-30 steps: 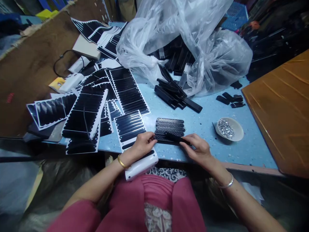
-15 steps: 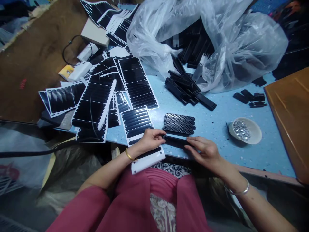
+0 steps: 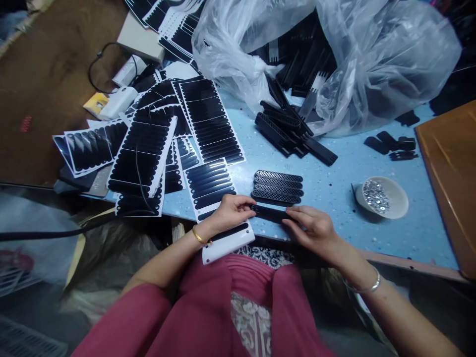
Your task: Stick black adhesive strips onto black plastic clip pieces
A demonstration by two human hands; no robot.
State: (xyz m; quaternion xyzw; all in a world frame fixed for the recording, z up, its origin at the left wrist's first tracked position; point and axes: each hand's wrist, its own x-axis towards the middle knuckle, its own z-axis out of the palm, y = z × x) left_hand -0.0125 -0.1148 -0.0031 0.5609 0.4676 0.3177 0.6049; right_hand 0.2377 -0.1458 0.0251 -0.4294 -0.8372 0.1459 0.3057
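Observation:
Between my two hands lies a slim black strip-shaped piece (image 3: 270,213) with rounded ends, close to the table's front edge. My left hand (image 3: 235,210) pinches its left end, and my right hand (image 3: 309,224) grips its right end between thumb and fingers. Just beyond it, several black patterned strips (image 3: 278,186) lie side by side in a neat block. Under my left wrist, a white backing sheet with black strip stickers (image 3: 210,187) reaches over the table edge; its near end is bare white (image 3: 227,246).
More sticker sheets (image 3: 143,148) are heaped at the left. A clear plastic bag (image 3: 386,64) spills black pieces (image 3: 286,126) at the back. A white bowl of small metal parts (image 3: 397,201) stands right, near loose black pieces (image 3: 388,144) and a brown panel (image 3: 451,173).
Both hands keep hold of the black strip in nearly the same place. The view has shifted slightly; the strip seems otherwise unchanged.

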